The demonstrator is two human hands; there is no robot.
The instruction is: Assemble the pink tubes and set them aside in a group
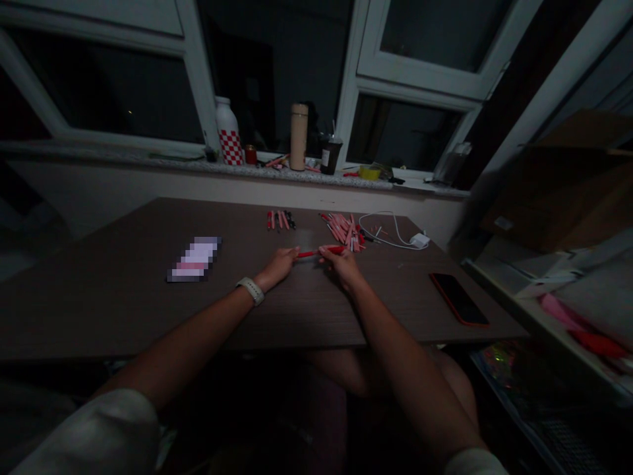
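Above the desk, a red pen [308, 254] lies stretched sideways between my two hands. My left hand [279, 266], with a pale watch on its wrist, pinches the pen's left end. The fingers of my right hand [343, 266] close on its thicker red right part. Whether that part is a separate cap I cannot tell. Just beyond my right hand is a loose pile of pink, red and black pens [341, 228]. A short row of several pens [280, 220] lies side by side beyond my left hand.
On the desk [123, 297] lie a phone with a lit, blurred screen [195, 259] at left, a dark phone [459, 299] at right, and a white charger [419, 240] with its cable. Bottles, including a checkered one [230, 135] and a beige one [299, 137], line the windowsill.
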